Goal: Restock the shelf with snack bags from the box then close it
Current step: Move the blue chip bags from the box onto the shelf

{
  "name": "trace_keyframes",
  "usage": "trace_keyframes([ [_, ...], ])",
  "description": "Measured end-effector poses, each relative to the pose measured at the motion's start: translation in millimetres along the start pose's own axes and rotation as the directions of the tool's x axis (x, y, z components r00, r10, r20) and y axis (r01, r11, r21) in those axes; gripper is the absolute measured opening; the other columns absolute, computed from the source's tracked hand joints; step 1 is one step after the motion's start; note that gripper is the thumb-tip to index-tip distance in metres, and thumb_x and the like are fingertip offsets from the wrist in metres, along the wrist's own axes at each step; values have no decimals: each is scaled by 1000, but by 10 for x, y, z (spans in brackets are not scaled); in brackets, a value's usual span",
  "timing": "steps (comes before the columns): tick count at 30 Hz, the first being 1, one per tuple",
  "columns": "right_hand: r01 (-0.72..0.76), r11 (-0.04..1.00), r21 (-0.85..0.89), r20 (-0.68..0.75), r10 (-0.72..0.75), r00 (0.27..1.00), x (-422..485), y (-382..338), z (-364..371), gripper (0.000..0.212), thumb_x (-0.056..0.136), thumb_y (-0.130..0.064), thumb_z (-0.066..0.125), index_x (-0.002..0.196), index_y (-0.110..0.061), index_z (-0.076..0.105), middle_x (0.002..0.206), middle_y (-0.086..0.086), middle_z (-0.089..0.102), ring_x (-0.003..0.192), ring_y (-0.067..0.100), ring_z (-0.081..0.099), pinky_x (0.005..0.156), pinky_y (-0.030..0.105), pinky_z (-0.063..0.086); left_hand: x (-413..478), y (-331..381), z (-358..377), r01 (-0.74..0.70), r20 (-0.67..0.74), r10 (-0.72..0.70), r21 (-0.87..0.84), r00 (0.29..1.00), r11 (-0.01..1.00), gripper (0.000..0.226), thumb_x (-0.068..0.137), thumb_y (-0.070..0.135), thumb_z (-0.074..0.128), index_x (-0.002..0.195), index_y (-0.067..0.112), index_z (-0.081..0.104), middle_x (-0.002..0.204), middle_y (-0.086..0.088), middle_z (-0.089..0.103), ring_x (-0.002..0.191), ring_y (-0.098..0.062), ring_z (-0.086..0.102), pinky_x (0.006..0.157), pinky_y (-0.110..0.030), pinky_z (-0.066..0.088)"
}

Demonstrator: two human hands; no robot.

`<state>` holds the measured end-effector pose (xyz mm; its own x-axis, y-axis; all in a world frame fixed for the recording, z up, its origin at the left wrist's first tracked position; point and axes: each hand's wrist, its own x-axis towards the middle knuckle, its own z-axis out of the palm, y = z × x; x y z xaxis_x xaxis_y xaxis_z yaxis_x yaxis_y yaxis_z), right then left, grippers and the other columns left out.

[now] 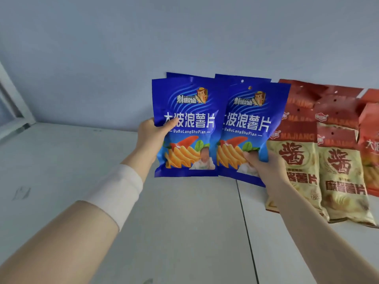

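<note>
Head view: left grip (152, 133), thumb curled across the front, holds an upright glossy blue foil snack bag (184, 140). The right grip (264, 167) pinches a second blue bag (248, 124) low down, its left edge behind the first. Both are held over the flat white shelf (184, 222), with red-and-cream snack bags (340, 171) crowding just beside on the right.

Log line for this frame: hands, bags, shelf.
left hand: grips left blue bag | right hand: grips right blue bag | shelf: red-and-cream bags at right | box: not in view
</note>
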<state>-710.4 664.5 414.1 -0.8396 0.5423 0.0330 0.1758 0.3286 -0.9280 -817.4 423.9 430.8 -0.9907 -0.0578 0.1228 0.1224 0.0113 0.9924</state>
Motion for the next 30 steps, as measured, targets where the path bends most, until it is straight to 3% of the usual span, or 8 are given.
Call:
trace_keyframes([
  [6,17,997,-70,-33,-19,999,412,165,204,28,82,-32,67,84,-5,58,67,3,55,59,14,46,55,25,37,337,-245,345,-3,-22,4,72,1000,997,19,81,31,72,88,18,60,85,5,66,72,-3,63,61,-17,50],
  [10,-25,991,-133,-137,7,991,580,272,280,30,82,-31,67,91,-6,53,71,1,51,60,15,45,50,24,33,471,-420,483,22,-115,-14,67,993,997,32,80,33,71,101,12,60,97,1,68,83,-13,67,65,-19,52],
  [14,-40,985,-166,-191,7,982,674,289,383,56,82,-29,69,127,-10,44,112,6,57,99,23,54,72,28,40,553,-544,569,45,-183,-29,88,983,995,46,81,36,70,115,8,56,111,-3,66,91,-13,64,66,-17,50],
  [17,-9,966,-260,-179,-39,983,711,303,444,69,82,-26,69,139,-12,32,132,9,48,119,23,47,84,34,42,627,-603,599,40,-187,-15,130,982,991,49,81,36,70,118,8,52,117,-5,64,95,-12,61,65,-17,48],
  [22,56,862,-504,-131,-141,981,588,258,434,73,84,-23,66,143,-13,24,138,13,35,125,25,39,93,37,42,651,-578,588,57,-176,-41,84,983,995,54,82,27,71,123,6,42,122,-6,57,99,-12,58,63,-14,47],
  [25,182,827,-532,-75,-259,963,428,119,369,57,86,-18,63,137,-9,38,132,5,42,122,24,42,91,30,40,591,-493,488,-18,-118,42,201,992,979,60,82,27,71,130,7,40,128,-8,51,114,-18,54,76,-21,49],
  [27,248,756,-605,-7,-317,949,302,10,331,39,88,-13,58,126,-10,50,117,-1,48,110,24,49,87,25,39,458,-368,367,-134,-72,182,435,981,890,60,81,29,71,130,6,44,131,-11,50,122,-20,48,85,-23,42],
  [30,347,568,-747,166,-345,924,94,-95,306,42,89,-21,56,128,-13,44,124,6,50,113,26,50,93,35,45,82,-110,134,-321,151,319,743,935,588,52,83,28,69,127,11,49,128,-10,52,119,-23,48,88,-29,40],
])
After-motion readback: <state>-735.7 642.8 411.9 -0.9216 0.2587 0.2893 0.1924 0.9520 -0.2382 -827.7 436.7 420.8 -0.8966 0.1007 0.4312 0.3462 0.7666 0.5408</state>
